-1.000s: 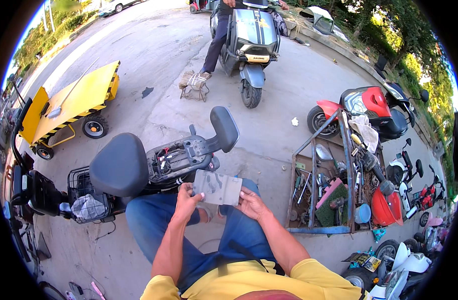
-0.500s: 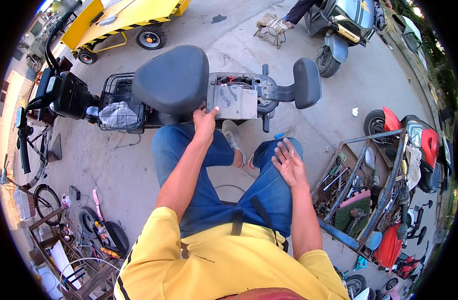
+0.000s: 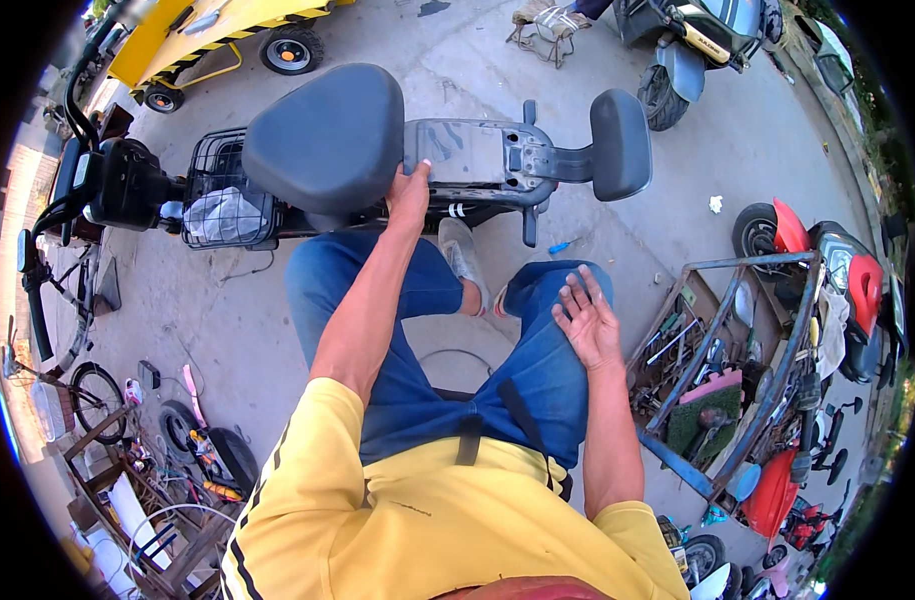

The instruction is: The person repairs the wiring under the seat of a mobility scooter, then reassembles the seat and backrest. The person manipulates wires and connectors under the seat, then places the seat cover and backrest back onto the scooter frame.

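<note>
A black electric scooter stands crosswise in front of me, with its padded seat (image 3: 322,130), backrest (image 3: 620,143) and wire basket (image 3: 209,170). A grey rectangular panel (image 3: 462,152) lies flat over the frame between seat and backrest. My left hand (image 3: 407,192) grips the left end of this panel, beside the seat's edge, thumb on top. My right hand (image 3: 586,320) is open, palm up with fingers loosely bent, holding nothing above my right knee. A small blue tool (image 3: 559,247) lies on the ground beyond that knee.
A yellow flatbed cart (image 3: 202,30) stands behind the seat. Another person's leg (image 3: 589,10) shows beside a grey scooter (image 3: 689,40). A metal frame full of tools (image 3: 682,340) and a red scooter (image 3: 855,280) are at right; bike parts (image 3: 212,455) lie at lower left.
My view has tilted down. The panel, held in both hands a second ago, now lies on the scooter frame. My right hand has let go and opened over my knee.
</note>
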`<action>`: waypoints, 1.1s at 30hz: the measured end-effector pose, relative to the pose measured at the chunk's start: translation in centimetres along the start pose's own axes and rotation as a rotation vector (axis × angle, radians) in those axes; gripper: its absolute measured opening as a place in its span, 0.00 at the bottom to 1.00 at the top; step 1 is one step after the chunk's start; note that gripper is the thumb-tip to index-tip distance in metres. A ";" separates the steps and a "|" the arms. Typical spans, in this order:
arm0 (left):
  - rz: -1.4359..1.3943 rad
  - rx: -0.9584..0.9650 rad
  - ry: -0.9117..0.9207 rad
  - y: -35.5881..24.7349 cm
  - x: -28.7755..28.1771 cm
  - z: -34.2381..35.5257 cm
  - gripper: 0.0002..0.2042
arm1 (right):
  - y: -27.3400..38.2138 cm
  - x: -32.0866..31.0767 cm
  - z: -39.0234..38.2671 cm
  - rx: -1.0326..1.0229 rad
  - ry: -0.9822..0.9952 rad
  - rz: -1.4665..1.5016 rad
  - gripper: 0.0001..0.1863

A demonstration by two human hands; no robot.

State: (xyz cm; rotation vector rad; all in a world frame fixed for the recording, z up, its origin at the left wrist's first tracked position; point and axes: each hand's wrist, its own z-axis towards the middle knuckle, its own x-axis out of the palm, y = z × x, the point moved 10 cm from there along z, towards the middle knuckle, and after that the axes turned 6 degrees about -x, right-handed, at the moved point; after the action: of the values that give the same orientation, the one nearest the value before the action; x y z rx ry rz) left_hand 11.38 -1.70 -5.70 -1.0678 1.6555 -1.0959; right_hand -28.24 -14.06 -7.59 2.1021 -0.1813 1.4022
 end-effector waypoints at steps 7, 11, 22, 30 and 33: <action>0.120 0.152 -0.196 -0.6 -1.1 -0.2 0.24 | 0.5 -0.6 -0.6 -0.001 -0.001 0.056 0.28; 0.253 0.196 -0.242 -0.6 -1.1 0.1 0.24 | 0.7 -0.7 -0.6 -0.002 0.007 0.094 0.30; 0.461 0.352 -0.114 -3.9 0.8 -0.8 0.36 | 0.8 -0.4 0.1 0.029 0.013 0.132 0.30; 0.685 0.367 -0.139 -5.0 1.3 -1.0 0.34 | 0.6 -0.1 0.1 0.036 0.042 0.149 0.30; 0.819 0.383 -0.141 -5.6 1.7 -1.6 0.35 | 0.8 -0.2 0.1 0.036 0.042 0.159 0.30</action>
State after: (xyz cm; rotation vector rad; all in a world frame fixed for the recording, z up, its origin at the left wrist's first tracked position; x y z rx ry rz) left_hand 10.53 -4.37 -0.30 -0.1616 1.4663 -0.7130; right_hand -28.61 -14.76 -7.44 2.1244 -0.3144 1.5513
